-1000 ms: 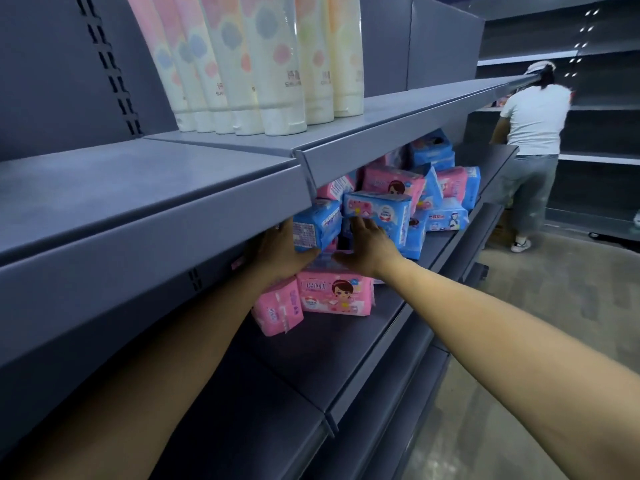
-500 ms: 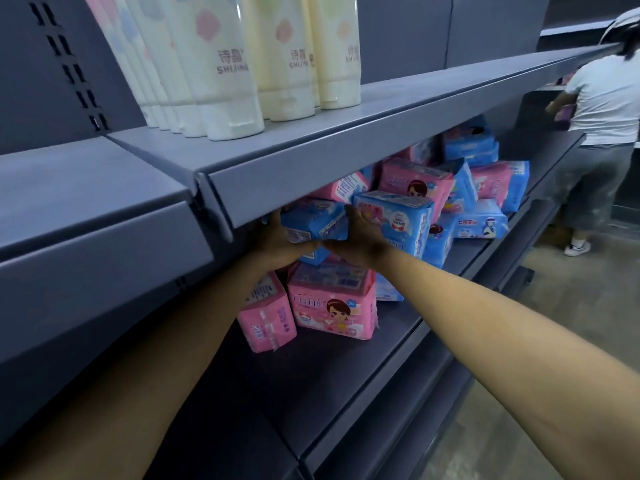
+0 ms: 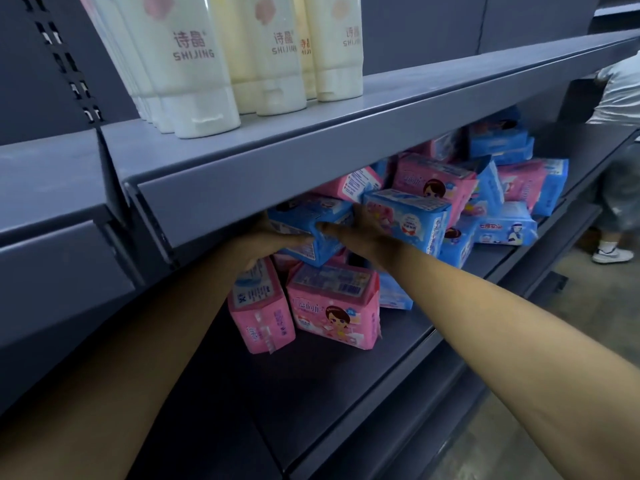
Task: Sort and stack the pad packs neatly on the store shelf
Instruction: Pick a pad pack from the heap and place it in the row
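Observation:
Both my hands reach under the upper shelf onto a blue pad pack [image 3: 304, 233]. My left hand [image 3: 263, 244] grips its left side and my right hand [image 3: 360, 233] grips its right side, holding it just above two pink pad packs [image 3: 332, 306] [image 3: 259, 310] that stand at the left end of the grey shelf [image 3: 346, 368]. To the right lies a loose heap of pink and blue pad packs [image 3: 450, 202]; another blue pack [image 3: 412, 220] touches my right hand. The upper shelf edge hides part of my left hand.
Tall white and cream bottles [image 3: 207, 64] marked SHIJING stand on the shelf above [image 3: 311, 161]. A person in a white shirt [image 3: 620, 98] stands at the far right of the aisle. More grey shelves run below, and the floor [image 3: 519, 455] shows at the bottom right.
The view has moved closer and to the left. My hands have closed around the blue pack over the pink ones, and it is now tilted between them.

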The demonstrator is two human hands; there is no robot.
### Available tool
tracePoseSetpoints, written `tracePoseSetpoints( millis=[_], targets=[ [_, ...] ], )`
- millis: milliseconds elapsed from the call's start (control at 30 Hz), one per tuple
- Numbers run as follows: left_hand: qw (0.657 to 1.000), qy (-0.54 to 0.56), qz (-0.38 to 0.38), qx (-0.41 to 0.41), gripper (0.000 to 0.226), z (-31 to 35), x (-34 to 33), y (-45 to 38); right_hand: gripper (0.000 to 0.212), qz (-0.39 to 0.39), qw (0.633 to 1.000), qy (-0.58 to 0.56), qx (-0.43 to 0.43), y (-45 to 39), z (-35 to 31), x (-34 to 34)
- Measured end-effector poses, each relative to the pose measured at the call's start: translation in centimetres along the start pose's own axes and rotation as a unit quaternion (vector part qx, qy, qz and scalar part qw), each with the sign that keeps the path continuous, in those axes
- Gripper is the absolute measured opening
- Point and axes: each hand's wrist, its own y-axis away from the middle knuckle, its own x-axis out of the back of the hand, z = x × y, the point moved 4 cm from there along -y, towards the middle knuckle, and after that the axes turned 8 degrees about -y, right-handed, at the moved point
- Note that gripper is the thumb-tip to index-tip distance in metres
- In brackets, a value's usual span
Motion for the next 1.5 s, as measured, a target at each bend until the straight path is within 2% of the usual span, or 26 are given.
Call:
tracePoseSetpoints(
  millis=[100, 300, 467, 533, 633, 667, 867, 1100, 1267, 1433, 1500],
  targets=[
    [1.0, 0.007, 0.009, 0.009, 0.11, 0.2, 0.0, 0.3, 0.074, -0.004, 1.0, -0.014, 0.003, -0.1, 0.0, 0.0],
    [0.999, 0.046, 0.014, 0.01, 0.08, 0.2, 0.8, 0.8, 0.075, -0.014, 1.0, -0.008, -0.011, -0.2, -0.1, 0.1],
    [0.995, 0.083, 0.038, 0.033, 0.068, -0.1, 1.8, 1.5, 0.085, -0.051, 0.998, 0.002, -0.031, 0.3, -0.5, -0.2],
    [0.99, 0.116, 0.051, 0.068, 0.054, -0.5, 2.3, 1.9, 0.086, -0.06, 0.998, 0.001, -0.034, 0.6, -0.6, -0.3],
    [0.973, 0.187, 0.059, 0.122, 0.012, -1.0, 3.0, 2.7, 0.087, -0.068, 0.997, -0.012, -0.038, 1.2, -0.6, -0.4],
    [0.969, 0.199, 0.062, 0.13, 0.007, -1.1, 3.2, 2.9, 0.086, -0.076, 0.996, -0.012, -0.038, 1.4, -0.7, -0.5],
    [0.964, 0.216, 0.066, 0.137, 0.021, -1.2, 3.9, 4.0, 0.096, -0.099, 0.993, 0.031, -0.048, 2.5, -1.1, -1.3],
    [0.959, 0.237, 0.093, 0.122, 0.024, -0.8, 5.2, 5.8, 0.089, -0.147, 0.989, -0.001, -0.007, 3.8, -2.4, -4.0],
    [0.951, 0.252, 0.12, 0.13, 0.024, -1.8, 6.4, 7.4, 0.059, -0.173, 0.984, -0.032, 0.018, 4.5, -2.7, -5.6],
    [0.934, 0.283, 0.172, 0.137, 0.015, -3.5, 8.0, 9.3, 0.053, -0.203, 0.978, -0.046, 0.016, 5.3, -2.8, -7.6],
    [0.93, 0.281, 0.2, 0.128, 0.015, -4.2, 8.8, 9.9, 0.032, -0.231, 0.971, -0.067, 0.011, 6.0, -3.2, -8.3]
  ],
)
